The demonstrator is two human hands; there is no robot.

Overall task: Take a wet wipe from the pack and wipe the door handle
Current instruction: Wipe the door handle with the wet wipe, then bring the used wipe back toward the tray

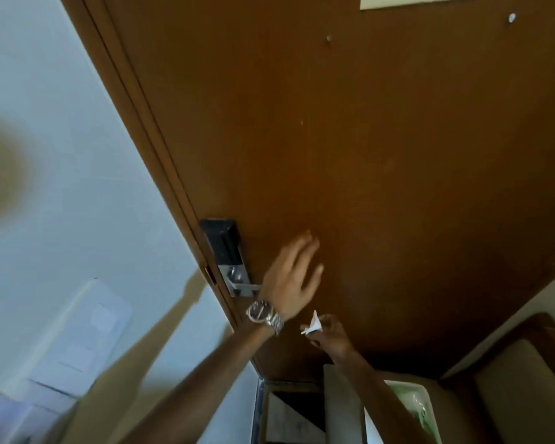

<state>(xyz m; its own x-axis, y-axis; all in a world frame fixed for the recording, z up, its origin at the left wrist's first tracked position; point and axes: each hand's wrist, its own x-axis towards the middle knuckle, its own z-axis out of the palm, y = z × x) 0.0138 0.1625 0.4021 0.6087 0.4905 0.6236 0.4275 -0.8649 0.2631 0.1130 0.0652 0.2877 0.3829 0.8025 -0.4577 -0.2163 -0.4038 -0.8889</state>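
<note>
The brown door (366, 155) fills most of the view. Its silver lever handle (245, 287) sits under a black lock box (221, 241) at the door's left edge. My left hand (292, 277), with a metal watch on the wrist, is flat and open against the door, just right of the handle and covering the lever's end. My right hand (329, 334) is lower and to the right, pinching a small crumpled white wet wipe (311, 325). The green and white wipe pack (414, 408) lies on a seat at the bottom right.
A white wall (61, 155) with a switch plate (87, 334) lies left of the door frame. A cushioned chair (510, 379) stands at the lower right. A paper notice (417, 1) hangs at the door's top.
</note>
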